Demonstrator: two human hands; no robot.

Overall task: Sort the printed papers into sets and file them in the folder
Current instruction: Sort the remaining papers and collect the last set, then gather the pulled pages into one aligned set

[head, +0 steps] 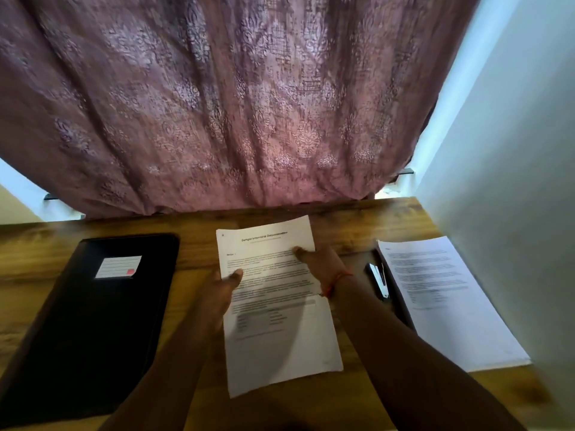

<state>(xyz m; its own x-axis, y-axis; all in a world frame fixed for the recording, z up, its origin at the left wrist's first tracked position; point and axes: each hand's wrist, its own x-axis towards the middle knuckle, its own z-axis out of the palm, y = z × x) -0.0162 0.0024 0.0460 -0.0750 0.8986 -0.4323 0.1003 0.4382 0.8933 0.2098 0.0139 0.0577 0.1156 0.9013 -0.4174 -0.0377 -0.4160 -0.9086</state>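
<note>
Head view. Both hands hold a printed sheet [273, 309] over the middle of the wooden counter [357, 222]. The left hand [222, 286] grips the sheet's left edge, thumb on top and fingers hidden beneath. The right hand [322, 264] pinches the right edge, thumb pressed on the printed face; a red thread [337, 279] circles its wrist. Whether the sheet's lower end touches the counter cannot be told. A closed black folder [93, 321] with a white label [118, 266] lies flat to the left. To the right, a stapler [378, 279] lies just beside a stack of papers [441, 300] near the wall [513, 150]. A patterned curtain [233, 104] hangs behind the counter
</note>
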